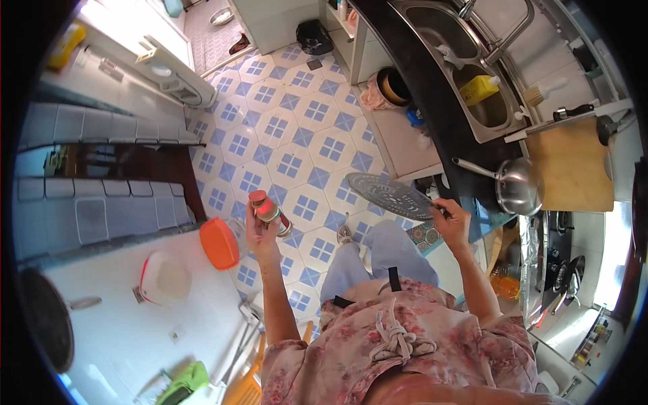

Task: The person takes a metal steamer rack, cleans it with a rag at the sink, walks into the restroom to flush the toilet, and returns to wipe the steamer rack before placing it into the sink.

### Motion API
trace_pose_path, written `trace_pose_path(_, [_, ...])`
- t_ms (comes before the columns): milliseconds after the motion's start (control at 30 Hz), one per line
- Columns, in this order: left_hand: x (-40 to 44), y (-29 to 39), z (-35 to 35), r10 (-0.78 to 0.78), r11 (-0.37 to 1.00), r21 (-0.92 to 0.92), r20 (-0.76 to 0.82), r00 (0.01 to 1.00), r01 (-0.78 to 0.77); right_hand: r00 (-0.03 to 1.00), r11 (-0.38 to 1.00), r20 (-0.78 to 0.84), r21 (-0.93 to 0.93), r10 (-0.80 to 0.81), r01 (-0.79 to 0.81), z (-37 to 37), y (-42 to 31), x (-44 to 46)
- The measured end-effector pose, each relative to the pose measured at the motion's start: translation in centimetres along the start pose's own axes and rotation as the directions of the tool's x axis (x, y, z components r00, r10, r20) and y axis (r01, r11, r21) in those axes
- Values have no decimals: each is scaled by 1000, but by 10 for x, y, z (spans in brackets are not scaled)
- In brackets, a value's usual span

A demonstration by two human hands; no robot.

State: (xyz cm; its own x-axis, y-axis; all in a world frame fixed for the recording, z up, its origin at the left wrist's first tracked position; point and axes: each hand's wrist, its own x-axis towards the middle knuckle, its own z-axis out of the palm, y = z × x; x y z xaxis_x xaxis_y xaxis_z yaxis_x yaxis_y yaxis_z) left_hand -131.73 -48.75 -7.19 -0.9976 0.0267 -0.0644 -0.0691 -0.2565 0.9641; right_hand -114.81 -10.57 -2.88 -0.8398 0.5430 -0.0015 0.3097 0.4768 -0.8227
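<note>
My left hand [260, 235] is wrapped round a small bottle with a red cap [268, 210], held tilted above the tiled floor. Part of its body is covered by my fingers. In my right hand [452, 224] is a round metal steamer plate [388, 194] full of small holes, gripped at its edge near the counter side. The plate is held out in the air in front of my legs, well apart from the bottle.
On my right runs a dark counter [453, 135] with a double sink [496, 108], a yellow bottle [478, 90], a steel saucepan [518, 187] and a wooden board [570, 162]. To my left are an orange container [219, 244] and a wall-hung pan [46, 317]. A black bag [314, 37] stands ahead.
</note>
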Motion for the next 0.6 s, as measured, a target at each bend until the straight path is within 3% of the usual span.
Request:
trace_pose_path(67, [52, -7, 21, -32, 999, -40, 26, 999, 33, 985, 976, -53, 157, 161, -151, 6, 16, 29])
trace_pose_path(133, [100, -14, 42, -114, 987, -115, 2, 994, 113, 971, 952, -77, 231, 226, -203, 9, 24, 60])
trace_pose_path(200, [147, -27, 57, -108, 964, -234, 92, 990, 127, 939, 904, -65, 302, 336, -303, 5, 14, 96])
trace_pose_path(333, [235, -27, 106, -64, 951, -287, 172, 983, 112, 934, 822, -62, 499, 352, -276, 5, 24, 173])
trace_pose_path(600, [387, -56, 193, -117, 940, -287, 231, 966, 183, 884, 706, -21, 611, 466, -358, -15, 41, 287])
